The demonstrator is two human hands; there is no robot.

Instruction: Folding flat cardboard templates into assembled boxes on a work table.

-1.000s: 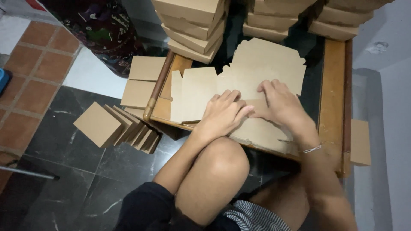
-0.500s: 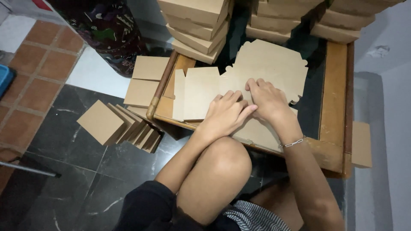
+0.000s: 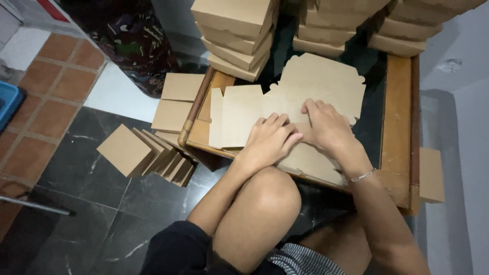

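A: Underfoot we see dark marble floor (image 3: 91, 203), bordered at left by terracotta tiles (image 3: 46, 102).

B: We also note the low wooden tabletop (image 3: 397, 127) with its dark inset, and a pale wall (image 3: 468, 117) at right.

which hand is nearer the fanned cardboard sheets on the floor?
Left. The left hand rests on the flat cardboard blank on the table, on the side toward the fanned sheets. The right hand lies beyond it, farther from them.

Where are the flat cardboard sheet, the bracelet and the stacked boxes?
flat cardboard sheet (image 3: 239, 119): head view, left panel.
bracelet (image 3: 362, 176): head view, chain on right wrist.
stacked boxes (image 3: 234, 33): head view, left stack's front.
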